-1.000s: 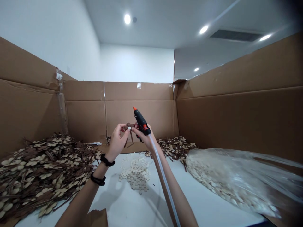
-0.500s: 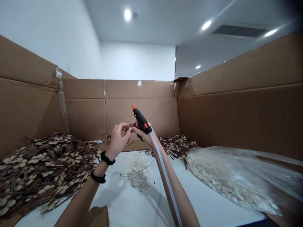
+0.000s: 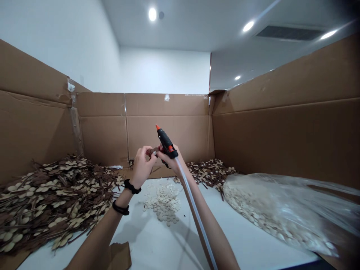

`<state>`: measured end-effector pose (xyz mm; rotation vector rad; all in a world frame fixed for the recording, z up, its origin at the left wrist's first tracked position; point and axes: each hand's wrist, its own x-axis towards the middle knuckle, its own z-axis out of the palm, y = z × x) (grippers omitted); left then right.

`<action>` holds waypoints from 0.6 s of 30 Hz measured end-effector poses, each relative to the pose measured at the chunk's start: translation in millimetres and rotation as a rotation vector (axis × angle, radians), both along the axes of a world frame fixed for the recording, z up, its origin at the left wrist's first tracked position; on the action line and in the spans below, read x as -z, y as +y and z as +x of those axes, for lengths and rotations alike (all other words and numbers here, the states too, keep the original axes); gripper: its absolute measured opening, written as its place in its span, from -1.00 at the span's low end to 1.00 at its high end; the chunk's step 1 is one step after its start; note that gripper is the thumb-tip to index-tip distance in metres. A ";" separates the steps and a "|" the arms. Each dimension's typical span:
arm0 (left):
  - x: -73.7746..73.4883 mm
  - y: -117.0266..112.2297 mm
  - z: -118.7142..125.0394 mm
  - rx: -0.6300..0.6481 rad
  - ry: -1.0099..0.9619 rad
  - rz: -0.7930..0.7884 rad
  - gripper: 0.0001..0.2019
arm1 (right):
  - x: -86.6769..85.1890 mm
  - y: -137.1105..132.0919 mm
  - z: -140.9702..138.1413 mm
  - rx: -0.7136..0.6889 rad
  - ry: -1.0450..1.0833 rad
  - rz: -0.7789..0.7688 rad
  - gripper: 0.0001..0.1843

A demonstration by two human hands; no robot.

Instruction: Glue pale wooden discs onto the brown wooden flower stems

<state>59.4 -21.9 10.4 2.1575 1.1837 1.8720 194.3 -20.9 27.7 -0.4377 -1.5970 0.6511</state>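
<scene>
Overhead, lights [image 3: 152, 14]; cardboard walls [image 3: 182, 131] around glue gun [image 3: 165, 141], white tabletop [image 3: 242, 236].

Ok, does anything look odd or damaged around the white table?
A dark speck lies alone on the white table, apart from the pale discs; it is too small to identify. Also, the cardboard piece near the bottom of the picture has a ragged edge, as if torn.

white discs [image 3: 165, 205] on white table [image 3: 253, 240]
</scene>
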 end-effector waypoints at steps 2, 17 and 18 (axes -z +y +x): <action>1.3 1.0 0.5 -0.001 -0.018 0.010 -0.94 | 0.5 0.2 -3.3 0.002 0.019 0.007 -0.79; -0.3 0.0 2.3 0.028 -0.070 0.017 -0.91 | 2.4 -1.2 -10.2 0.072 0.037 0.054 -0.80; -0.5 0.3 2.2 0.046 -0.094 0.007 -0.92 | 1.7 -1.8 -9.7 0.074 0.041 0.048 -0.79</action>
